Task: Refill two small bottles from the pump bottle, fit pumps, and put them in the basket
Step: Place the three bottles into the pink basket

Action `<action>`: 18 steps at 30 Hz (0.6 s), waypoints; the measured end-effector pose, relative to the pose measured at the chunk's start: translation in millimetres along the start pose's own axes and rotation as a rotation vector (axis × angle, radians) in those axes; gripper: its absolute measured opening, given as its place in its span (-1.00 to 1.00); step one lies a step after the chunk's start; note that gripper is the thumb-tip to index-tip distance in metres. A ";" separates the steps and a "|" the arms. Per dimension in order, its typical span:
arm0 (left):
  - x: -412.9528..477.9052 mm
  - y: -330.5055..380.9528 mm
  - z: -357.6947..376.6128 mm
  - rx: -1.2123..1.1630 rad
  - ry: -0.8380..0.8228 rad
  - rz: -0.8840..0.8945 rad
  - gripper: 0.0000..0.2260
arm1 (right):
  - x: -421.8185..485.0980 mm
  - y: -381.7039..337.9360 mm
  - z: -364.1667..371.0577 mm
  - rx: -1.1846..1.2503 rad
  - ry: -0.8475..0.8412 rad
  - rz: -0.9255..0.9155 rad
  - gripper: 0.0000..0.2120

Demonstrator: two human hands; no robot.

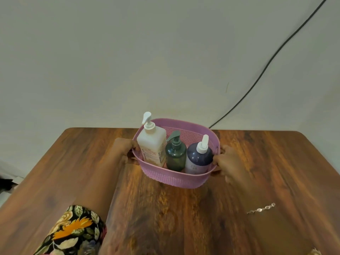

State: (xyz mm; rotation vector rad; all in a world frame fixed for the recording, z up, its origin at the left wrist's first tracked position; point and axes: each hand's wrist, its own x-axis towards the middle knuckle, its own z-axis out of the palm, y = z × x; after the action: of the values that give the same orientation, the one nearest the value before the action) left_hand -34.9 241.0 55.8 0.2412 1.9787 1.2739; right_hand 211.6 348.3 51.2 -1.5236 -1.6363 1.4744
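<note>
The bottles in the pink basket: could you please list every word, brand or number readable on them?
On the white pump bottle: small red and dark print, too blurred to read.
On the purple bottle: faint pale letters, too blurred to read.
On the green bottle: no text visible.
On the pink basket: none.

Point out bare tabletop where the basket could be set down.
Bare wood: the wide stretch in front of the basket, between the left forearm and the bracelet; also the table corners beyond the left hand and the right hand. Crowded: the basket, holding three bottles.
</note>
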 end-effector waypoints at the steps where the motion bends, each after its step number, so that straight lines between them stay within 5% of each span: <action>1: 4.6 3.4 -2.5 -0.006 0.005 0.006 -0.87 | 7.6 -6.8 3.0 -0.008 -0.003 -0.011 -0.55; 18: 91.5 11.2 -0.8 -0.021 0.039 -0.036 -0.90 | 135.4 -33.4 63.5 -0.200 -0.067 -0.052 -0.72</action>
State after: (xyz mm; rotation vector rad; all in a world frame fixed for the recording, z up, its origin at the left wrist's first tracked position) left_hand -101.7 293.7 20.4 0.1715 1.9928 1.2848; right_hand 104.7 452.7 17.3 -1.5375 -1.8970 1.3827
